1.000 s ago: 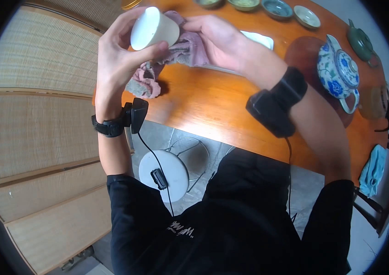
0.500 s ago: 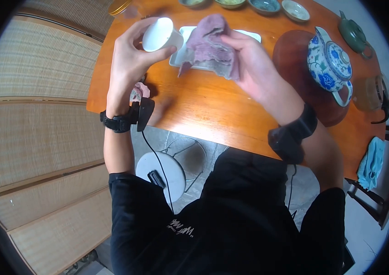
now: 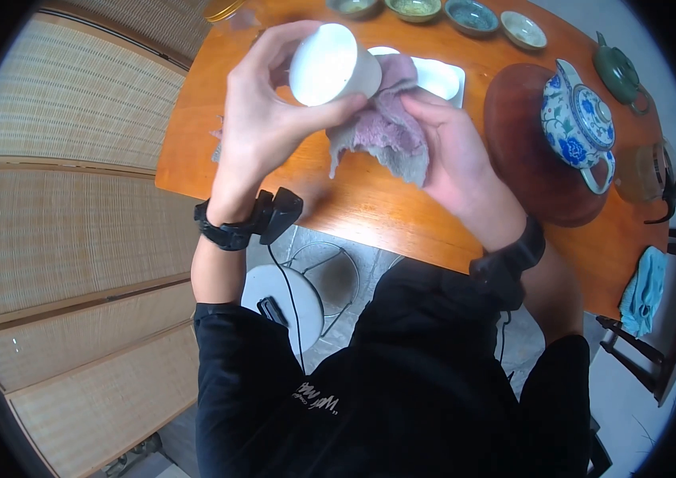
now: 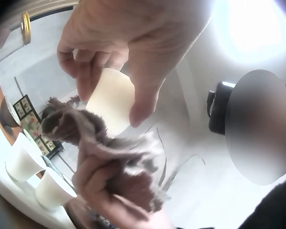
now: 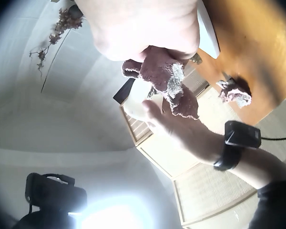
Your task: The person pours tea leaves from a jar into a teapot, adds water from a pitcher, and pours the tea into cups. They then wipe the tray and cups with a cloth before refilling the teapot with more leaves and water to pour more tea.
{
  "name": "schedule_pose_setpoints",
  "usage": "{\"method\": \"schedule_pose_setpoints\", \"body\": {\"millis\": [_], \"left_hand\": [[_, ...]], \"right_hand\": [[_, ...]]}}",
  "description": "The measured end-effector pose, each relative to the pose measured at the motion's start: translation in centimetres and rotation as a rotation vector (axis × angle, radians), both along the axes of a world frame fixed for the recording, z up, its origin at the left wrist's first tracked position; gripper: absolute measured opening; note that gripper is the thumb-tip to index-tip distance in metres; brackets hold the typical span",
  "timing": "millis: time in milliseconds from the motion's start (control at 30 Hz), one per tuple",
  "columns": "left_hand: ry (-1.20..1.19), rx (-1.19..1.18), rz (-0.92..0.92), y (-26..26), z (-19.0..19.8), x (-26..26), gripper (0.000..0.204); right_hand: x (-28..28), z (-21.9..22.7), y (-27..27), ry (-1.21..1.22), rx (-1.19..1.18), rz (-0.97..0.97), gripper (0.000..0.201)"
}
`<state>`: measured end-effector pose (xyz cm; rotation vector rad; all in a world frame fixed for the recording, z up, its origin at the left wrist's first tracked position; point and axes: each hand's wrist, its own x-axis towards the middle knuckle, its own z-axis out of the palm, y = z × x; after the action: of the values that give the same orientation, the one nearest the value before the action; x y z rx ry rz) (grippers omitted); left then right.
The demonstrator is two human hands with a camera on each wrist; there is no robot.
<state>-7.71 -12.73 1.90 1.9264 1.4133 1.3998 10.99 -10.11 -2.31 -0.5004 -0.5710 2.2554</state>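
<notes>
My left hand (image 3: 252, 119) holds a white cup (image 3: 332, 65) between thumb and fingers, tilted so that its mouth faces up toward the head camera. A purple cloth with a frayed grey underside (image 3: 390, 131) is pinched in my right hand (image 3: 459, 151) and hangs down below the fingers. In the head view the cloth's upper part overlaps the right side of the cup. Through the left wrist view the cloth (image 4: 97, 136) bunches close beneath the cup (image 4: 113, 101). Both hands are raised over the table's near side.
Behind the hands lies a white tray (image 3: 463, 86), with white cups (image 4: 55, 189) on it. A blue-and-white teapot (image 3: 578, 127) stands on a round reddish board (image 3: 517, 183). Several bowls (image 3: 472, 17) line the far edge. Another crumpled cloth (image 5: 236, 93) lies at the table's left.
The cloth came away from the cup, shown spread in the right hand half a second ago, and is now back against the cup's side in view. The left hand has moved right with the cup.
</notes>
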Motion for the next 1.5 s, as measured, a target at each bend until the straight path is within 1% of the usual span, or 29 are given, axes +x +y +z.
{"method": "schedule_pose_setpoints", "body": {"millis": [33, 100, 200, 233, 300, 367, 433, 533, 600, 633, 700, 733, 833, 967, 1067, 1167, 1233, 1267, 1333, 1367, 1467, 1500], "left_hand": [[0.063, 0.036, 0.032, 0.1, -0.4, 0.1, 0.065], [0.145, 0.008, 0.064, -0.2, -1.0, 0.7, 0.064], [0.277, -0.064, 0.069, -1.2, -0.5, 1.4, 0.067], [0.321, -0.093, 0.069, -1.4, -0.2, 1.5, 0.069], [0.32, -0.122, 0.077, -1.7, -0.3, 1.0, 0.066], [0.338, -0.146, 0.087, -2.6, -0.2, 1.0, 0.063], [0.336, -0.165, 0.12, -3.3, -0.6, 0.9, 0.064], [0.336, -0.198, 0.168, -3.7, -1.1, 0.9, 0.064], [0.35, -0.184, 0.205, -3.5, -1.3, 1.0, 0.064], [0.331, -0.177, 0.166, -3.4, -1.6, 1.0, 0.063], [0.305, -0.16, 0.084, -3.2, -1.7, 1.0, 0.063], [0.326, -0.168, 0.075, -3.4, -1.5, 1.3, 0.063], [0.18, -0.222, 0.024, -3.6, -2.3, 1.4, 0.063], [0.311, -0.142, 0.088, -3.7, -2.5, 1.5, 0.064], [0.341, -0.245, 0.064, -4.0, -1.9, 1.7, 0.066], [0.371, -0.245, 0.014, -4.4, -1.1, 2.6, 0.065], [0.353, -0.245, 0.012, -4.3, -1.3, 2.7, 0.067], [0.343, -0.243, 0.01, -4.2, -1.4, 2.7, 0.068], [0.27, -0.162, 0.062, -3.7, -2.2, 2.1, 0.065], [0.233, -0.12, 0.088, -3.4, -2.4, 1.9, 0.063], [0.137, -0.156, 0.063, -3.1, -2.6, 1.6, 0.066], [0.106, -0.158, 0.054, -3.0, -2.6, 1.5, 0.067]], "right_hand": [[-0.1, -0.1, -0.2, -0.019, 0.001, -0.022, 0.033], [-0.3, -0.2, -0.5, -0.056, 0.007, -0.07, 0.032], [-0.5, -1.3, -0.7, -0.054, -0.097, -0.007, 0.031], [-0.5, -1.6, -0.7, -0.041, -0.098, 0.004, 0.032], [-0.5, -2.0, -0.9, -0.015, -0.105, 0.033, 0.032], [-0.4, -2.1, -1.2, -0.038, -0.056, 0.031, 0.032], [-0.2, -3.0, -1.3, -0.02, -0.019, 0.036, 0.032], [-0.3, -3.5, -2.2, -0.095, -0.007, 0.006, 0.032], [0.2, -4.0, -2.4, -0.105, 0.052, -0.012, 0.031], [0.4, -4.2, -2.5, -0.11, 0.078, -0.018, 0.031], [0.6, -4.0, -2.4, -0.102, 0.034, -0.035, 0.031], [0.7, -3.9, -2.4, -0.1, 0.014, -0.047, 0.031], [1.0, -3.3, -3.0, -0.117, -0.002, -0.052, 0.033], [2.2, -3.2, -3.7, -0.117, -0.028, 0.016, 0.035], [2.7, -3.7, -4.0, -0.086, -0.02, -0.006, 0.036], [2.7, -3.4, -4.3, -0.045, -0.007, -0.055, 0.034], [2.6, -3.5, -4.6, -0.017, -0.032, -0.071, 0.033], [2.9, -3.6, -4.7, -0.013, -0.031, -0.038, 0.033], [3.5, -3.9, -4.9, -0.009, -0.033, 0.031, 0.032], [3.6, -3.7, -5.2, 0.001, -0.038, -0.003, 0.031], [3.4, -2.4, -6.2, 0.015, -0.069, -0.119, 0.029], [3.6, -2.5, -6.0, 0.076, -0.045, -0.151, 0.029]]}}
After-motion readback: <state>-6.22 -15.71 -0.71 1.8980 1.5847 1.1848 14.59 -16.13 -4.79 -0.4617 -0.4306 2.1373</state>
